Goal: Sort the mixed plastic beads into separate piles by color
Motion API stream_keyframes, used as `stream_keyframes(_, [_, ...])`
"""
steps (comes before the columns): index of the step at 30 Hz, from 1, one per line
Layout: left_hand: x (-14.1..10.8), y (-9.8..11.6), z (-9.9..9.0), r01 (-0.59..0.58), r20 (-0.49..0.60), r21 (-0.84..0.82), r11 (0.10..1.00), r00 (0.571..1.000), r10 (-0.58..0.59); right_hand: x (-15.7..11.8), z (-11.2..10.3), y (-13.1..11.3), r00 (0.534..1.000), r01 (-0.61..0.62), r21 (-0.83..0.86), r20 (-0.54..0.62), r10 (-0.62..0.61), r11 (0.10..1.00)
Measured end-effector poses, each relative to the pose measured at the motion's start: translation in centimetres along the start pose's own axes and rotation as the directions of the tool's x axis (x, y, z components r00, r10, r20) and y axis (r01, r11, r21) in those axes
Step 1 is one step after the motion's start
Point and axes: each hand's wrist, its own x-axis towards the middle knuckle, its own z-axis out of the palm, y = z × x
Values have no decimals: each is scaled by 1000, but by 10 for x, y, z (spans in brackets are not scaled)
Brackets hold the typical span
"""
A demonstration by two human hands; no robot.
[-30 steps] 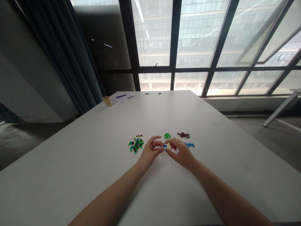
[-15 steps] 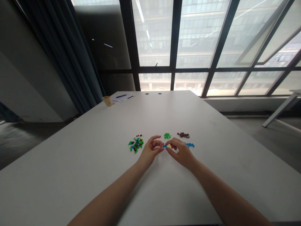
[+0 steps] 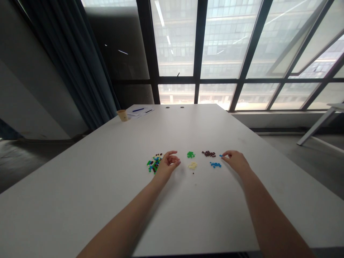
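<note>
My right hand pinches a small blue brick at its fingertips, just right of the dark brown bricks and above the pile of blue bricks. My left hand hovers beside the mixed pile of bricks and partly covers it. Its thumb and a finger meet, but whatever they may hold is too small to make out. Between the hands lie the green bricks and pale yellow bricks. One tiny dark brick sits alone nearer to me.
The white table stretches toward the windows. A tan cup stands at its far left edge, next to papers with a blue pen on them. Two dark round spots are set near the far edge.
My hands have moved apart from the middle. The right one went right with a blue brick, the left one a little left. The pale yellow pile and the lone dark brick are now uncovered.
</note>
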Motion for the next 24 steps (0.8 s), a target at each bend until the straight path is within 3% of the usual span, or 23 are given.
stream_keyframes(4, [10, -1, -14, -37, -48, 25, 999, 998, 38, 3, 10, 15, 987, -85, -49, 136, 91, 995])
stream_keyframes(13, [28, 7, -42, -38, -225, 68, 997, 973, 52, 7, 18, 23, 980, -70, -23, 185, 73, 997])
stream_keyframes(19, [39, 12, -63, 18, -416, 100, 995, 909, 26, 5, 11, 16, 972, -16, 26, 235, 10, 1000])
stream_keyframes(22, [44, 11, -82, 25, -460, 290, 957, 880, 116, 4, 6, 10, 989, -9, 25, 146, 5, 1000])
stream_keyframes(24, [45, 7, -95, 22, -402, 547, 837, 884, 239, 3, 3, 5, 996, -5, 35, 93, 2, 999])
